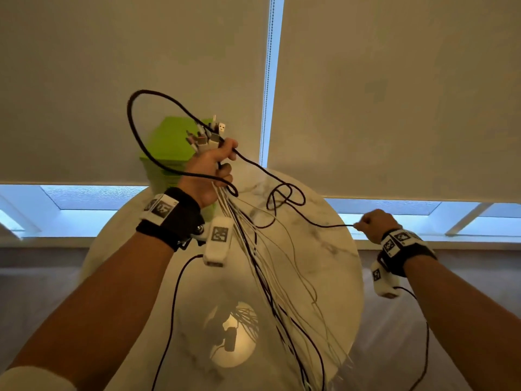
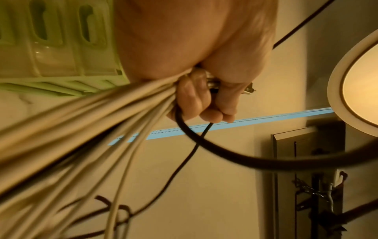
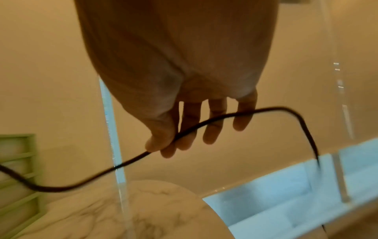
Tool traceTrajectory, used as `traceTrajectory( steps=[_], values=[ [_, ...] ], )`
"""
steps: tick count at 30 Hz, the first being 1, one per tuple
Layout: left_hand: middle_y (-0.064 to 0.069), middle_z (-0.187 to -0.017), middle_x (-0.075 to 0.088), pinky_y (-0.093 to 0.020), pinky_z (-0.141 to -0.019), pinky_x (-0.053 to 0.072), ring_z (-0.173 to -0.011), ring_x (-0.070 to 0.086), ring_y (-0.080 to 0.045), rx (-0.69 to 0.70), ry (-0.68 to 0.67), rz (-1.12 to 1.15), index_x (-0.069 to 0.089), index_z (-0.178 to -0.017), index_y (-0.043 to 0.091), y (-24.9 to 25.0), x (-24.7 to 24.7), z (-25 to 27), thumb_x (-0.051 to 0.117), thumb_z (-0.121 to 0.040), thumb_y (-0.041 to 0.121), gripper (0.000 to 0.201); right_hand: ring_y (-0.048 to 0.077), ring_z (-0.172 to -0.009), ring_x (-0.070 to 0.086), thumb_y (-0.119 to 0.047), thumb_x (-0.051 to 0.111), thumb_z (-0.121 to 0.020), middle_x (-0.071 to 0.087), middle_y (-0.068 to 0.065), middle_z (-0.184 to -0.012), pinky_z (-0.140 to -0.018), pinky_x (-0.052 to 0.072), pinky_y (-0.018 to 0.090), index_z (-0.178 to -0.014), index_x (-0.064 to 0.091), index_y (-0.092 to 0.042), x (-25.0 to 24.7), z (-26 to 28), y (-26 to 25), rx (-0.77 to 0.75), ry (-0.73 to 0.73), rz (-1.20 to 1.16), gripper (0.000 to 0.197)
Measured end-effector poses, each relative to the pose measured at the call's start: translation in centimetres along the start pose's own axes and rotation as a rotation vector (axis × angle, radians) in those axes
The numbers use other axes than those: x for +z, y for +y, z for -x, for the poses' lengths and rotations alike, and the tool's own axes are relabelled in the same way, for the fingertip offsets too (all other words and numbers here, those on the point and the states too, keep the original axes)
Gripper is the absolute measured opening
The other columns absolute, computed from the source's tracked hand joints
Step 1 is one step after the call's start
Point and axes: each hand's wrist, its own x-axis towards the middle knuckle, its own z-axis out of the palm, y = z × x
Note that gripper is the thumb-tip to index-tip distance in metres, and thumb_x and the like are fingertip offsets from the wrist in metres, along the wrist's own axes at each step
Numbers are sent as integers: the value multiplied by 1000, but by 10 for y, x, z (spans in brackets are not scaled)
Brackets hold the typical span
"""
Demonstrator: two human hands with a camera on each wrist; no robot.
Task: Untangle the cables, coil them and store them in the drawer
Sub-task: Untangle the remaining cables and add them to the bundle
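The round marble table (image 1: 332, 249) is filling the space below both raised arms, with the green drawer unit (image 1: 166, 153) standing at its far edge, behind the left hand. The bundle of cables (image 1: 262, 266) is hanging over the table from the left hand (image 1: 208, 167), which is gripping it in a fist just below the plugs. A black cable (image 1: 293, 210) is looping out from that fist and stretching past the table's right rim to the right hand (image 1: 372, 224), which is pinching it between thumb and forefinger.
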Motion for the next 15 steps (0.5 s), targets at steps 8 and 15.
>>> traceTrajectory(
  steps=[8,15],
  values=[
    [5,-70,49,-17,-40,16,-41,23,-4,0,-109,-74,63,-84,17,2,34,9,51,-98,22,20,31,-107,58,-18,71,-80,64,9,-113,-94,46,40,-91,64,-21,18,1,-20,60,61,-198,13],
    [5,-71,53,-16,-39,19,-40,23,-4,-34,-261,-88,62,-83,16,-5,56,15,47,-99,20,22,10,-119,43,-19,65,-89,48,-8,-130,-101,34,29,-137,47,-28,25,45,-116,-517,-278,-278,52]
  ],
)
